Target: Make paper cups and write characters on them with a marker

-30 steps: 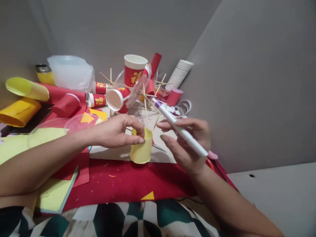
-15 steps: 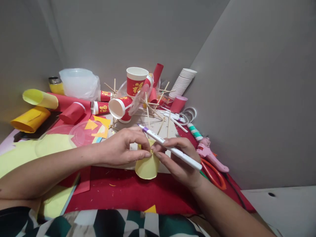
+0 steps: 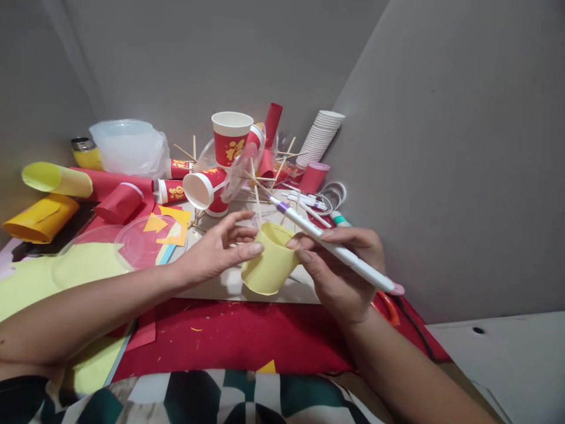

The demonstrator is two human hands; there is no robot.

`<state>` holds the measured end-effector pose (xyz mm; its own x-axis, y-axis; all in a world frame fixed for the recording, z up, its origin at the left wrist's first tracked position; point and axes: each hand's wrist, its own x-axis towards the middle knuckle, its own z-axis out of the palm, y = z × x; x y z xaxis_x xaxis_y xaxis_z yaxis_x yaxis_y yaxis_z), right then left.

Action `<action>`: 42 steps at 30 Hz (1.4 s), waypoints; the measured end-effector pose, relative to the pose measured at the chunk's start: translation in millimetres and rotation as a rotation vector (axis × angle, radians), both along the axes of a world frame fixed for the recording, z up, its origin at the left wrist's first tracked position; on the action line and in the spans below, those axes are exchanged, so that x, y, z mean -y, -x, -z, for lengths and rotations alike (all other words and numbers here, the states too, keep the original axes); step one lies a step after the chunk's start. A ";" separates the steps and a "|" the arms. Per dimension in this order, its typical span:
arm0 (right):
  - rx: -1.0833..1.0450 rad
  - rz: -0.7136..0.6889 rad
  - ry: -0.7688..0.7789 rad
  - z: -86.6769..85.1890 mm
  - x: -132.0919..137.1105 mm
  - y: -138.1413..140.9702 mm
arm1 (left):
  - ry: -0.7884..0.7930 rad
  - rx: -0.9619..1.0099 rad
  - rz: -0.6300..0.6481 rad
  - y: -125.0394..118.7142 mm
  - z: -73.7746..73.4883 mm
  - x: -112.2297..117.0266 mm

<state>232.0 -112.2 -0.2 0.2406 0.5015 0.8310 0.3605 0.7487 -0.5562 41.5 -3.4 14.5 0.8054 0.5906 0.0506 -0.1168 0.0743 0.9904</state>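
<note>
A small yellow paper cup (image 3: 267, 268), its open rim facing up and slightly tilted, is held above the pale board (image 3: 225, 285). My right hand (image 3: 342, 271) pinches the cup's right rim between thumb and fingertips. In the same hand lies a white pen (image 3: 339, 250) with a purple band, its tip pointing up and to the left. My left hand (image 3: 220, 247) is at the cup's left side, with the thumb against or very near the paper and the other fingers apart.
Red paper cups (image 3: 232, 138), thin wooden sticks (image 3: 257, 203) and clear plastic lids (image 3: 143, 241) crowd the back. A stack of white cups (image 3: 320, 138) leans at the right wall. Yellow paper (image 3: 26, 282) and paper rolls (image 3: 42, 218) lie left; orange-handled scissors (image 3: 388, 307) lie right.
The yellow cup has been turned so its opening shows more, and raised slightly. My left hand has let go of the rim and shifted left; my right hand moved right with the pen.
</note>
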 end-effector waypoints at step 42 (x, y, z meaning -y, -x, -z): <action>0.332 0.218 0.092 19.4 -3.2 3.7 | -1.140 -0.206 0.139 15.2 -21.3 -11.0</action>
